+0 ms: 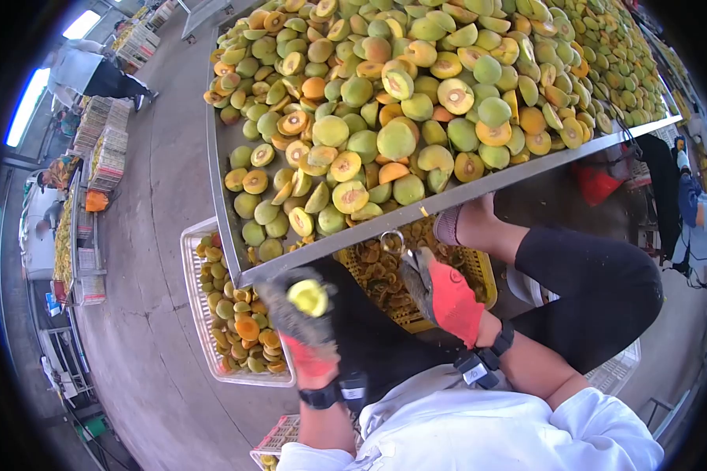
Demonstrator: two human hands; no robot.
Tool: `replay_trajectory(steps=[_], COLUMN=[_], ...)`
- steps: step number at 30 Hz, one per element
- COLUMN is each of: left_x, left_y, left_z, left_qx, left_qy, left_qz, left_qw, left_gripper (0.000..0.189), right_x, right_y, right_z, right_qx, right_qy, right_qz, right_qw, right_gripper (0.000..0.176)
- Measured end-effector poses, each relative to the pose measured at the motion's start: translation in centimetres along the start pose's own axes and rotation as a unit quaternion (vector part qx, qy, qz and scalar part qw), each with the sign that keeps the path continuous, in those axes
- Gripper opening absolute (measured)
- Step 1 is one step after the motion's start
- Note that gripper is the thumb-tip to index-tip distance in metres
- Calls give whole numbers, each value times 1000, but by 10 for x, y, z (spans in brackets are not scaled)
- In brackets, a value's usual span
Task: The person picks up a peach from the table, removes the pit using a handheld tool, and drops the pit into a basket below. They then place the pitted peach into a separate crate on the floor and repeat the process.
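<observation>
Left hand [306, 328] has got a fruit half [308, 297] in its grip by the surface [291, 260], near left corner, and right hand [445, 293] is clenched round some ring-ended tool [409, 254].

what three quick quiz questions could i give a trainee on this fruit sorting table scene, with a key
1. What shows at the left hand?
2. True or false: the right hand is bare.
3. What colour is the basket seen just behind the right hand?
a) blue
b) yellow
c) black

Key:
1. A yellow-green piece of cut fruit; motion blur hides the exact grip.
2. False: it wears a red and grey glove.
3. b
</observation>
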State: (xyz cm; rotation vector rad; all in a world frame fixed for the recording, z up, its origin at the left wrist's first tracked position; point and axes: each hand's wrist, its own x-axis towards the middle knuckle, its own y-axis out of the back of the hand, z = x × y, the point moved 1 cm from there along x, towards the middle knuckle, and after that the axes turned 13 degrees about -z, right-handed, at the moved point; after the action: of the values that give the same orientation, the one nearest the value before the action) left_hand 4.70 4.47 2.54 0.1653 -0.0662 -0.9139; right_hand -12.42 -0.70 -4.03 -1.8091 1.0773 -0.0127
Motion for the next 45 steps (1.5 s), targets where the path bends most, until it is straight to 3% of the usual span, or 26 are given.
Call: replay_trajectory(steps=[1,2,3,4,5,6,7,8,11,12,14,16,20,22,26,28,29,31,32,34,35,36,37,39,40,45], left_x=[10,10,18,18,16,24,37,45,68,84,132,160,212,217,188,164,143,124,112,91,81,70,66,59,53,37], left_y=[20,45,82,112,151,190,212,207,158,140,124,77,38,31,36,39,35,42,34,14,4,-8,-11,-19,-33,-44], left_z=[-12,-20,-50,-49,-75,-106,-123,-112,-60,-49,-63,-52,-85,-95,-79,-53,-28,-42,-38,-25,-18,-5,-9,-20,-20,-32], left_qx=[98,-40,197,-24,89,106,121,118,176,223,-179,241,269,348,123,2,-66,-111,-319,-268,-216,-18,-23,-265,-141,-213], left_qy=[-69,27,-126,29,-33,-15,1,-6,-81,-133,94,-63,34,72,100,113,159,55,135,124,104,-51,-48,173,108,152], left_qz=[51,120,158,164,134,169,202,204,136,84,7,-30,-172,-239,-232,-209,-194,-246,-219,-207,-193,-214,-220,-236,-188,-228], left_qw=[991,992,959,986,986,980,972,972,971,962,979,968,947,904,960,971,966,961,912,933,952,975,974,919,966,938], left_gripper=[54,53,54,54,50,45,42,42,36,32,29,27,21,19,17,17,16,20,27,29,35,55,55,71,81,83], right_x=[1,3,5,16,17,20,22,21,6,3,14,15,13,8,4,-3,0,6,6,5,2,-2,-5,-7,-8,-12], right_y=[1,4,10,30,38,47,47,37,14,3,25,23,20,17,2,-19,-16,-10,-9,-6,-9,-16,-23,-30,-32,-25], right_z=[0,-2,-3,9,7,8,13,18,9,-8,9,13,16,8,-4,-21,-19,-16,-15,-11,-14,-19,-22,-23,-24,-16], right_qx=[-1,-225,-435,-593,-591,-225,184,136,-74,-224,-147,30,-58,-413,-243,-616,-613,-640,-639,-482,-483,-498,-513,-470,-501,-490], right_qy=[3,71,137,212,220,46,-141,-103,-19,-88,-91,-105,-29,28,-45,53,48,268,263,219,217,205,193,176,159,160], right_qz=[-7,-47,-81,-55,-58,-103,-132,-61,-83,-30,-46,-28,-59,-63,-37,-51,-49,-89,-85,-105,-97,-97,-99,-109,-133,-174], right_qw=[1000,971,886,775,774,968,964,984,994,970,984,994,996,908,968,784,787,715,717,841,843,837,830,858,840,839], right_gripper=[35,35,36,37,37,37,37,40,41,41,41,40,38,36,35,28,28,31,31,38,38,37,37,32,31,26])
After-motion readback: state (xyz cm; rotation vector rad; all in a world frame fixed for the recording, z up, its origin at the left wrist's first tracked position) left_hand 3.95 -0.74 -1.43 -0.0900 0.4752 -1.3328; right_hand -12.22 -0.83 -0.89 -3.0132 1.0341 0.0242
